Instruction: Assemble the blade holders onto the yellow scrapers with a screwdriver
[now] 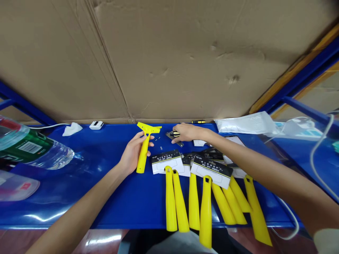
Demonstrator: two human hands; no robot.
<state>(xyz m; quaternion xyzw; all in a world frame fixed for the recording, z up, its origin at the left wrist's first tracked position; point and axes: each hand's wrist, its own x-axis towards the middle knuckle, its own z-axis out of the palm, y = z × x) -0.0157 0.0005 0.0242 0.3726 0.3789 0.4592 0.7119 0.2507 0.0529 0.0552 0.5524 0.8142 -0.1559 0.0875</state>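
Observation:
My left hand (134, 151) is closed around the handle of a yellow scraper (143, 155), held with its wide head up. My right hand (188, 132) has its fingers curled round a black-and-yellow screwdriver (174, 133), whose butt end shows by the thumb. Just beneath these fingers, grey metal plates (180, 143) lie on the blue table (127, 197); whether the fingers touch them I cannot tell. Between my hands are a few tiny metal parts (161, 148), perhaps screws.
Several yellow scrapers (205, 211) with black-and-white cards (212, 170) lie in front, handles over the table edge. A second screwdriver (198, 122) lies at the back, beside a white plastic bag (243, 123). A phone (235, 140) is under my right forearm; a large bottle (34, 148) stands left.

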